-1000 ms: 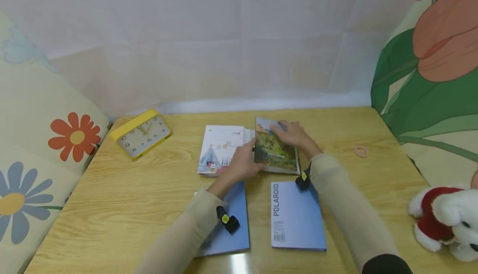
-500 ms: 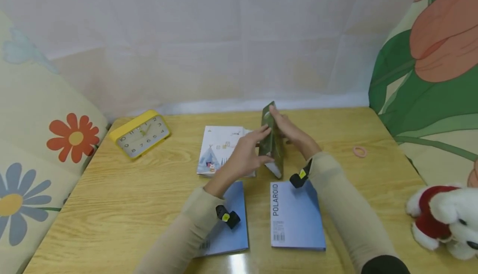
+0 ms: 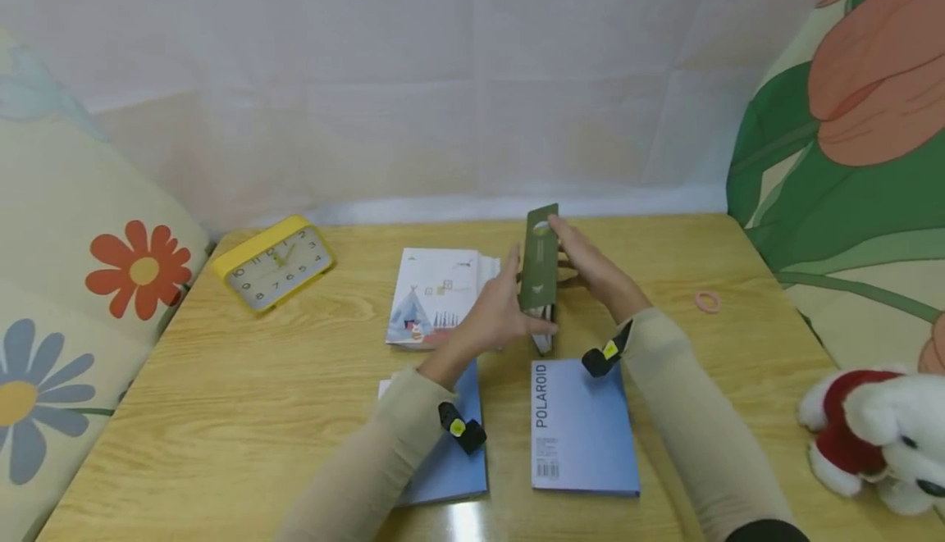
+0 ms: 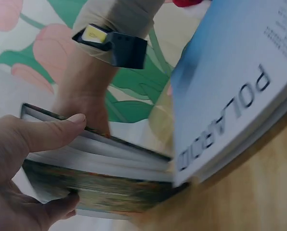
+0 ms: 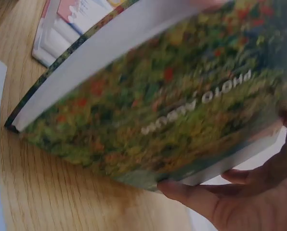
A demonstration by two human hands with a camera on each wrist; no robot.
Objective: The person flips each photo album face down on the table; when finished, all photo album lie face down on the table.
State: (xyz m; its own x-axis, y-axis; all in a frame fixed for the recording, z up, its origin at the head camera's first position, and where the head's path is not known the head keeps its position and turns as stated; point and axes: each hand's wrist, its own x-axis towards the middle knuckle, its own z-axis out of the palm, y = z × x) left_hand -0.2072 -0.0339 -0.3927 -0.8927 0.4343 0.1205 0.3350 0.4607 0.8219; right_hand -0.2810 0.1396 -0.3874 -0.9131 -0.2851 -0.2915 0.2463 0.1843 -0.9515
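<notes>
Between both hands, a photo album [image 3: 541,259] stands on edge with its green spine toward the head camera. Its painted, flowery cover reads PHOTO ALBUM [image 5: 196,101] in the right wrist view. My left hand [image 3: 498,308] grips the near end; in the left wrist view its thumb [image 4: 57,134] lies over one cover, with fingers on the other side and white page edges between. My right hand [image 3: 598,271] holds the album at the spine side, its fingertips on the cover edge in the right wrist view. Some right fingers are hidden behind the album.
A white album with a tent picture [image 3: 431,296] lies left of the hands. Nearer lie a blue POLAROID album [image 3: 586,435] and another blue album [image 3: 454,468] partly under the left forearm. Around are a yellow clock [image 3: 276,263], a pink ring [image 3: 707,302] and a plush dog [image 3: 871,435].
The photo album has gone from leaning with its cover facing up to standing on edge, spine toward the head camera. Both hands have shifted their hold around it.
</notes>
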